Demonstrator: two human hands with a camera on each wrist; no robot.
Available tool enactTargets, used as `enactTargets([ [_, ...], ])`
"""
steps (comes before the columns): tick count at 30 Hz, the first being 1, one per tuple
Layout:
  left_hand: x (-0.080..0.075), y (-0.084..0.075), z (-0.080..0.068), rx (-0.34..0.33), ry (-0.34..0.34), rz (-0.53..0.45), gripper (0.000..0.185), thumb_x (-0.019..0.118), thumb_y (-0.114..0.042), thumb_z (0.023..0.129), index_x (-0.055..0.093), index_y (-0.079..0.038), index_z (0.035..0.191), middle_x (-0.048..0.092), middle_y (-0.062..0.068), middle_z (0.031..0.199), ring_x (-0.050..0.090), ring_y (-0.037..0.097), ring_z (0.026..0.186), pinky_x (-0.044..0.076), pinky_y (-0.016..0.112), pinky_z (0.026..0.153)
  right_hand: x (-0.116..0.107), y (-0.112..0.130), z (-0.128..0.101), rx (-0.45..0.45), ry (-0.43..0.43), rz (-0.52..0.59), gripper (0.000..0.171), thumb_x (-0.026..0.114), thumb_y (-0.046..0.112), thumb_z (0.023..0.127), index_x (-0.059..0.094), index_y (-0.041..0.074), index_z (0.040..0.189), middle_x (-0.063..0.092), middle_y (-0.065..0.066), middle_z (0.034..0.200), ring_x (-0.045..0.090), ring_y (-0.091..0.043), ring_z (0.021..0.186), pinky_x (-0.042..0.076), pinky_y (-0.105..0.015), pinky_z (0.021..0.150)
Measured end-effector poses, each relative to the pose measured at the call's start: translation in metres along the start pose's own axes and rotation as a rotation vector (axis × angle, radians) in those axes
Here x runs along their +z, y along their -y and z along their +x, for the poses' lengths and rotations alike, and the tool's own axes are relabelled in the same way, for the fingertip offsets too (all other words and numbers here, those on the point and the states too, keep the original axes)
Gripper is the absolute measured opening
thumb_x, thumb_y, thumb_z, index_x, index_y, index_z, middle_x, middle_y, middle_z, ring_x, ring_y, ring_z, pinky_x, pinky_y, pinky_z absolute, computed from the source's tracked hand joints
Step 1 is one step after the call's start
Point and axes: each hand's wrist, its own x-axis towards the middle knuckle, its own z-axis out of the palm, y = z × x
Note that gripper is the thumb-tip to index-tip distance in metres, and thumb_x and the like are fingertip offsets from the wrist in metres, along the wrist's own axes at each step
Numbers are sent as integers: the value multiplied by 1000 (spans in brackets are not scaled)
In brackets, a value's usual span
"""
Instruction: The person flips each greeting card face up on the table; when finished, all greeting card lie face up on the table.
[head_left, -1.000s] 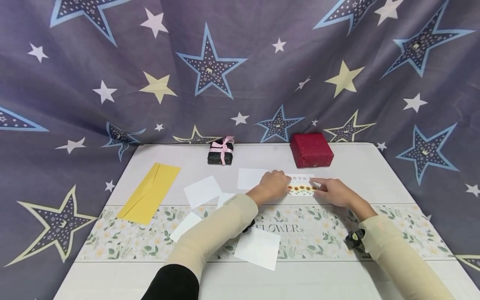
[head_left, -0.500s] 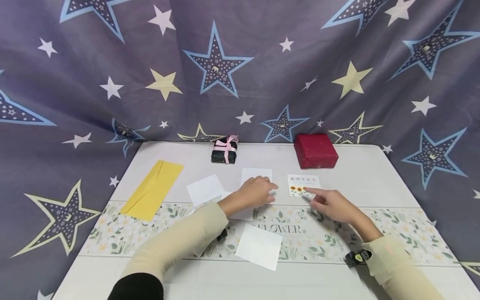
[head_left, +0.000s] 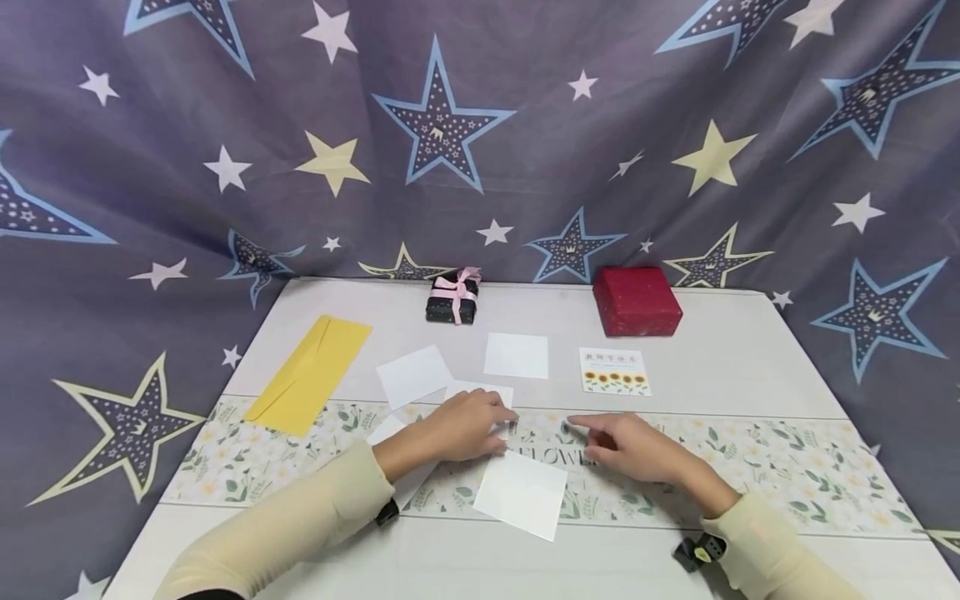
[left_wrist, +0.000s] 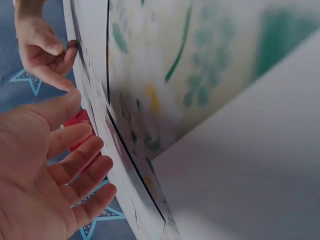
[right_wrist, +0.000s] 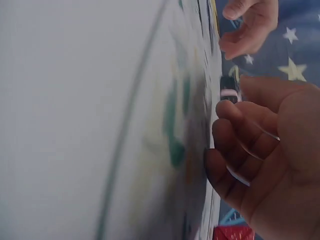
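Over the table's middle hovers my left hand (head_left: 461, 423), its fingers loosely bent with nothing between them in the left wrist view. It covers part of a white card (head_left: 487, 389); whether it touches that card I cannot tell. Just in front of it lies a tilted white square card (head_left: 521, 494). My right hand (head_left: 637, 446) is above the floral band, index finger extended and the others loosely curled, holding nothing. Behind it lies a printed card (head_left: 615, 372) with a row of sunflowers. Another white card (head_left: 516, 356) sits left of that one.
A yellow envelope (head_left: 311, 375) lies at the left, near a further white card (head_left: 415, 377). At the back stand a small black gift box (head_left: 453, 304) with pink ribbon and a red box (head_left: 637, 302). A star-patterned curtain (head_left: 510, 150) hangs behind the table.
Both hands have left the printed card, which now lies free. My left hand has moved left and nearer; my right hand has drawn nearer too. The white cards near my left forearm are partly uncovered.
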Motion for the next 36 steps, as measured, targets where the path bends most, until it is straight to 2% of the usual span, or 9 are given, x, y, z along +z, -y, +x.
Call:
enactTargets([
  [7, 5, -3, -29, 72, -10, -35, 53, 75, -42, 91, 65, -18, 137, 66, 1, 126, 63, 18, 111, 53, 35, 95, 11, 10, 5, -57, 73, -29, 46, 69, 22, 97, 61, 9, 141, 55, 17, 75, 46, 3, 65, 43, -19, 63],
  [11, 10, -6, -42, 82, 0, -40, 61, 77, -46, 88, 63, -18, 140, 64, 0, 125, 62, 16, 107, 53, 32, 90, 11, 14, 2, -93, 109, -64, 45, 68, 25, 99, 62, 10, 141, 55, 16, 80, 46, 1, 69, 41, -20, 67],
  [14, 15, -7, -48, 86, 6, -5, 69, 77, -50, 86, 58, -18, 145, 62, -1, 125, 58, 14, 105, 51, 30, 87, 10, 16, 0, -101, 113, -97, 45, 67, 26, 99, 62, 13, 142, 58, 16, 86, 48, 0, 74, 41, -21, 71],
  [22, 22, -9, -54, 90, -16, 93, 73, 77, -55, 82, 61, -16, 142, 60, -1, 124, 55, 14, 102, 49, 27, 81, 15, 16, -1, -164, 103, -96, 39, 69, 23, 97, 67, 11, 135, 64, 13, 93, 49, 1, 75, 43, -19, 70],
  [25, 23, -9, -53, 91, -16, 131, 74, 74, -57, 83, 61, -16, 143, 59, -2, 124, 54, 14, 103, 48, 27, 81, 17, 16, -2, -146, 106, -81, 37, 70, 24, 97, 70, 12, 131, 65, 13, 93, 49, 2, 75, 45, -18, 69],
  [32, 24, -10, -54, 92, -2, 144, 76, 72, -57, 83, 59, -16, 145, 59, 0, 127, 54, 15, 106, 47, 28, 82, 21, 16, -5, -155, 119, 14, 31, 70, 23, 97, 74, 12, 126, 67, 13, 96, 50, 3, 76, 47, -18, 71],
  [36, 23, -11, -53, 90, -5, 151, 76, 72, -58, 82, 59, -16, 144, 59, 1, 128, 55, 16, 107, 48, 29, 82, 23, 17, -6, -136, 115, 82, 29, 69, 23, 97, 75, 11, 123, 63, 15, 89, 50, 3, 78, 47, -19, 73],
])
